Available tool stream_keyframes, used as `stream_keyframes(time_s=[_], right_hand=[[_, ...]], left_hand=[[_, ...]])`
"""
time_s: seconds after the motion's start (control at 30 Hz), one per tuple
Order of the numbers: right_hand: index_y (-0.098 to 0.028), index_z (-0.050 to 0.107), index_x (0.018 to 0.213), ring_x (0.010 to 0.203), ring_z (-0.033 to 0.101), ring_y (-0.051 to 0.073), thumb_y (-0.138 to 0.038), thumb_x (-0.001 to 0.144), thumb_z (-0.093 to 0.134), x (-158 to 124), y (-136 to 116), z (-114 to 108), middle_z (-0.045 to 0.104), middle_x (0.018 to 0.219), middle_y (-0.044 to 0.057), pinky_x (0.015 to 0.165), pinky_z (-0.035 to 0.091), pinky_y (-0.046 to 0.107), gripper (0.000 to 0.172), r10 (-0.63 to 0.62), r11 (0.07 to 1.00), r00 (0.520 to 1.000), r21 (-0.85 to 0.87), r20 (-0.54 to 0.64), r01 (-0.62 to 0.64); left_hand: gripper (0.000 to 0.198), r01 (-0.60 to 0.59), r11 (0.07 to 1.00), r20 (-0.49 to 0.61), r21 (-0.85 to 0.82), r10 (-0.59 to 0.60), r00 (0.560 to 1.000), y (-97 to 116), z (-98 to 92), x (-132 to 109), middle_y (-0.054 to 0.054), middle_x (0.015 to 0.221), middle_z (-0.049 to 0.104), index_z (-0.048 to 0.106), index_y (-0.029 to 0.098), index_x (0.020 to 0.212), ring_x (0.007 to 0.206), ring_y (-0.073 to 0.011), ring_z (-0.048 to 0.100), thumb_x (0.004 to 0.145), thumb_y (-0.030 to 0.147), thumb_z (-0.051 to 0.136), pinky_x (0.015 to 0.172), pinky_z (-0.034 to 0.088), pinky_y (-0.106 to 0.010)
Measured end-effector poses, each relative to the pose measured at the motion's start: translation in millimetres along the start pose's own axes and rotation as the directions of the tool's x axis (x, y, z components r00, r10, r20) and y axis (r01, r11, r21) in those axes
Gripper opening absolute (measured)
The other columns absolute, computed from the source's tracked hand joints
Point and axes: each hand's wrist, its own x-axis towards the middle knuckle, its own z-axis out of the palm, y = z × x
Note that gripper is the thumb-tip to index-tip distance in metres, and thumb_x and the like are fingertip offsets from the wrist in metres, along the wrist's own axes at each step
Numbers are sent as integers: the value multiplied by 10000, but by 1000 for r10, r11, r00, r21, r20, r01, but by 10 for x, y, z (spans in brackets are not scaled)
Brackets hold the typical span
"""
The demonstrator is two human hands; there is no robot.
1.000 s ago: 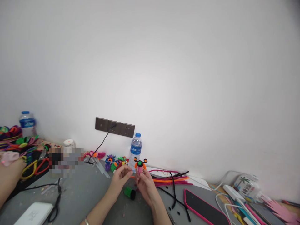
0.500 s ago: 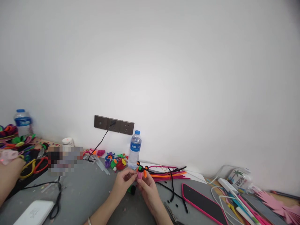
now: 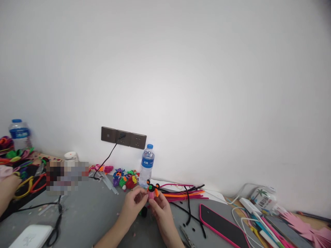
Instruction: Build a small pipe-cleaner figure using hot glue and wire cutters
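Note:
Between my two hands is a small pipe-cleaner figure (image 3: pixel 151 194) with a pink body, a green and black part and orange and black bits on top. My left hand (image 3: pixel 136 203) pinches it from the left with thumb and fingers. From the right, my right hand (image 3: pixel 161 206) has its fingers closed around its side. Beneath the hands a dark green and black piece (image 3: pixel 143 211) lies on the grey table, partly hidden. Loose black, orange and magenta pipe cleaners (image 3: pixel 184 195) lie just beyond my right hand.
A water bottle (image 3: pixel 147 165) stands behind several finished figures (image 3: pixel 125 178). At right are a pink-edged phone (image 3: pixel 222 225) and pliers-like metal tool (image 3: pixel 187 237). A white device (image 3: pixel 31 237) and black cable (image 3: pixel 60 206) lie left, near another person's hand (image 3: pixel 9 191) and scissors (image 3: pixel 24 187).
The view has shifted slightly, so most things sit a little further left. Both hands keep hold of the figure, which has turned slightly. The other person's arm moves a little left.

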Motion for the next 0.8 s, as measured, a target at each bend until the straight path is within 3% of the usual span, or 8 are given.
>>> stream_keyframes(time_s=[0.27, 0.57, 0.8], right_hand=[[-177, 616, 826, 526, 397, 76, -365, 631, 829, -25, -7, 35, 585, 691, -19, 445, 256, 181, 345, -25, 999, 999, -23, -20, 25], [-172, 596, 776, 498, 371, 60, -446, 566, 844, -38, -1, 80, 540, 627, -45, 438, 273, 176, 426, 18, 1000, 997, -20, -76, -19], [-173, 646, 779, 572, 486, 113, -455, 579, 832, -57, -52, 121, 597, 651, -14, 497, 367, 209, 392, -31, 998, 996, -54, -78, 26]], left_hand=[[98, -15, 999, -15, 43, 16, 1000, -19, 1, 5, 25, 619, 513, 593, 175, 668, 546, -129, 494, 739, 240, 576, 521, 362, -213], [107, -17, 995, -22, 96, 19, 1000, -42, 11, 1, 30, 618, 499, 557, 177, 658, 536, -130, 485, 746, 235, 539, 518, 354, -215], [103, 17, 993, -35, 120, -13, 999, -20, 40, -7, 33, 614, 481, 537, 184, 653, 529, -128, 446, 743, 234, 534, 513, 321, -215]])
